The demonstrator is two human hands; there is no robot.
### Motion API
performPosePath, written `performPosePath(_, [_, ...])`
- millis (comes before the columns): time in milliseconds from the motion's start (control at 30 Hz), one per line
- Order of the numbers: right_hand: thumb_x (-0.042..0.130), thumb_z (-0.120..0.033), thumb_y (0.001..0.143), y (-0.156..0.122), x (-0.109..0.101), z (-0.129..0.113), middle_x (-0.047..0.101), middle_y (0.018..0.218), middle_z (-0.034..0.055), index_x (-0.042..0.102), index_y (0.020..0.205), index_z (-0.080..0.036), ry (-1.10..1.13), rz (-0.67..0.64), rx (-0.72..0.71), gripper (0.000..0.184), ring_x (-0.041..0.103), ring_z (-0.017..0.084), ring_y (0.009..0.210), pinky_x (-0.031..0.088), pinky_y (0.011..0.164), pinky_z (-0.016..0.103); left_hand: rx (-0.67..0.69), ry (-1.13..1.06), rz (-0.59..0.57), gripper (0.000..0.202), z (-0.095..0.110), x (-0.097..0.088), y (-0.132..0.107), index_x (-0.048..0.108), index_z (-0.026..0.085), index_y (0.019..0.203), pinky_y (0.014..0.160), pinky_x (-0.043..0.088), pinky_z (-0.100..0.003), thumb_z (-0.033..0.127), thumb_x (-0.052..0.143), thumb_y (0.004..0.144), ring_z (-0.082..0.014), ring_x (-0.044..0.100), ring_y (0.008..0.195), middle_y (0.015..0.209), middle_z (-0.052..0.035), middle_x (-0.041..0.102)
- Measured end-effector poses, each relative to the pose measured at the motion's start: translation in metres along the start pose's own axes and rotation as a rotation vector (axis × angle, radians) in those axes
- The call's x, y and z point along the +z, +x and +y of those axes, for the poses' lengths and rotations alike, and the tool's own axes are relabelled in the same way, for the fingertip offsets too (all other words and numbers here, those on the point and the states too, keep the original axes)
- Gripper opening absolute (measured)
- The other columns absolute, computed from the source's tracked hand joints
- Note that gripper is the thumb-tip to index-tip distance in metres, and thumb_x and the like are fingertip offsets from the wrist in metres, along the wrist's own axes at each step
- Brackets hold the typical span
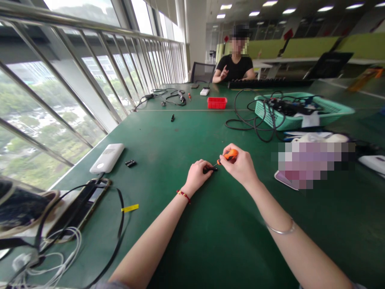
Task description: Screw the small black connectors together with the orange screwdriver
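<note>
My right hand (240,164) is closed around the orange and black handle of a screwdriver (231,155). The thin metal shaft slants down to the left, its tip at or close to a small black part (210,169) on the green table. With closed fingers, my left hand (198,175) holds that black part against the tabletop and hides some of it. What exactly the part is, I cannot make out. Farther left lies another small black piece (130,163), and a third small black piece (172,118) lies toward the back.
On the left are a white power bank (107,158), a phone (81,208) and looping cables (120,224). A red bin (217,103) stands farther back. At right are a green basket (331,114) of cables and a pixelated item (315,160). A person (234,66) sits at the far end.
</note>
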State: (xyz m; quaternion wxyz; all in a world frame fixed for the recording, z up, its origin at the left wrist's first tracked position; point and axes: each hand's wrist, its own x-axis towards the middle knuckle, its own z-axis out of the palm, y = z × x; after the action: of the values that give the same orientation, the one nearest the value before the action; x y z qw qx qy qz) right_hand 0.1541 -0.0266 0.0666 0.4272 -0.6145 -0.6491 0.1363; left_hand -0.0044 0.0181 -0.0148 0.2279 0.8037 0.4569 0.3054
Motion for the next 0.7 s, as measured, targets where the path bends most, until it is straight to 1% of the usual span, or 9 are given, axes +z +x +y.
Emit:
performPosePath(200, [0.054, -0.041, 0.074, 0.011, 0.005, -0.01, 0.054, 0.059, -0.0009, 0.051, 0.07, -0.024, -0.146, 0.042, 0.044, 0.018, 0.049, 0.015, 0.055, 0.031, 0.053, 0.024, -0.004, 0.004, 0.001, 0.01, 0.001, 0.0, 0.0, 0.066, 0.018, 0.083, 0.072, 0.047, -0.028, 0.015, 0.063, 0.075, -0.0159, 0.058, 0.078, 0.082, -0.002, 0.063])
performPosePath(333, [0.051, -0.054, 0.077, 0.017, 0.011, -0.016, 0.055, 0.058, 0.0005, 0.05, 0.066, -0.023, -0.181, 0.065, 0.059, 0.032, 0.05, 0.016, 0.056, 0.029, 0.052, 0.024, 0.005, 0.008, 0.003, 0.009, -0.001, 0.0, 0.0, 0.065, 0.018, 0.083, 0.073, 0.048, -0.028, 0.015, 0.064, 0.075, -0.0165, 0.058, 0.079, 0.084, -0.0022, 0.063])
performPosePath(367, [0.049, -0.055, 0.078, 0.017, 0.012, -0.017, 0.055, 0.058, 0.0006, 0.05, 0.066, -0.023, -0.181, 0.07, 0.056, 0.034, 0.05, 0.016, 0.056, 0.029, 0.052, 0.024, 0.007, 0.007, 0.003, 0.009, -0.001, 0.001, 0.0, 0.065, 0.018, 0.084, 0.073, 0.048, -0.028, 0.016, 0.064, 0.075, -0.0166, 0.058, 0.08, 0.084, -0.0022, 0.063])
performPosePath(400, [0.049, -0.054, 0.079, 0.017, 0.013, -0.018, 0.055, 0.058, 0.0007, 0.051, 0.066, -0.023, -0.182, 0.074, 0.05, 0.033, 0.05, 0.016, 0.056, 0.028, 0.052, 0.024, 0.007, 0.007, 0.003, 0.009, -0.002, 0.001, 0.0, 0.065, 0.018, 0.084, 0.074, 0.048, -0.028, 0.016, 0.064, 0.075, -0.0166, 0.058, 0.08, 0.084, -0.0021, 0.063])
performPosePath(467, [0.05, -0.048, 0.079, 0.016, 0.013, -0.018, 0.057, 0.06, 0.0004, 0.053, 0.07, -0.024, -0.184, 0.082, 0.03, 0.026, 0.05, 0.016, 0.056, 0.028, 0.051, 0.024, 0.009, 0.003, 0.003, 0.008, -0.003, 0.002, 0.001, 0.065, 0.018, 0.083, 0.074, 0.047, -0.028, 0.016, 0.064, 0.075, -0.0165, 0.058, 0.08, 0.084, -0.002, 0.063])
performPosePath(533, [0.054, -0.04, 0.074, 0.015, 0.011, -0.018, 0.058, 0.063, -0.0007, 0.054, 0.076, -0.024, -0.173, 0.078, 0.009, 0.016, 0.051, 0.016, 0.057, 0.029, 0.052, 0.024, 0.011, 0.001, 0.007, 0.007, -0.004, 0.002, 0.001, 0.065, 0.018, 0.082, 0.073, 0.047, -0.028, 0.016, 0.065, 0.075, -0.0164, 0.058, 0.08, 0.083, -0.0019, 0.062])
performPosePath(600, [0.057, -0.034, 0.07, 0.014, 0.009, -0.019, 0.059, 0.065, -0.0024, 0.053, 0.082, -0.025, -0.14, 0.045, -0.004, 0.015, 0.052, 0.015, 0.058, 0.029, 0.052, 0.023, 0.014, 0.001, 0.011, 0.005, -0.004, 0.002, 0.001, 0.065, 0.018, 0.081, 0.073, 0.047, -0.028, 0.018, 0.065, 0.076, -0.0163, 0.057, 0.079, 0.082, -0.0019, 0.062])
performPosePath(633, [0.057, -0.033, 0.069, 0.014, 0.008, -0.019, 0.059, 0.066, -0.0029, 0.053, 0.083, -0.026, -0.125, 0.025, -0.01, 0.017, 0.053, 0.015, 0.058, 0.029, 0.052, 0.023, 0.016, 0.0, 0.013, 0.005, -0.004, 0.002, 0.001, 0.065, 0.017, 0.081, 0.072, 0.047, -0.028, 0.018, 0.065, 0.076, -0.0162, 0.057, 0.078, 0.081, -0.002, 0.062])
performPosePath(700, [0.058, -0.04, 0.071, 0.013, 0.007, -0.02, 0.06, 0.067, -0.0022, 0.052, 0.083, -0.025, -0.128, 0.019, -0.016, 0.02, 0.054, 0.015, 0.059, 0.028, 0.051, 0.023, 0.023, -0.004, 0.013, 0.004, -0.003, 0.001, 0.001, 0.065, 0.017, 0.081, 0.072, 0.047, -0.028, 0.018, 0.065, 0.076, -0.0161, 0.057, 0.078, 0.081, -0.002, 0.062])
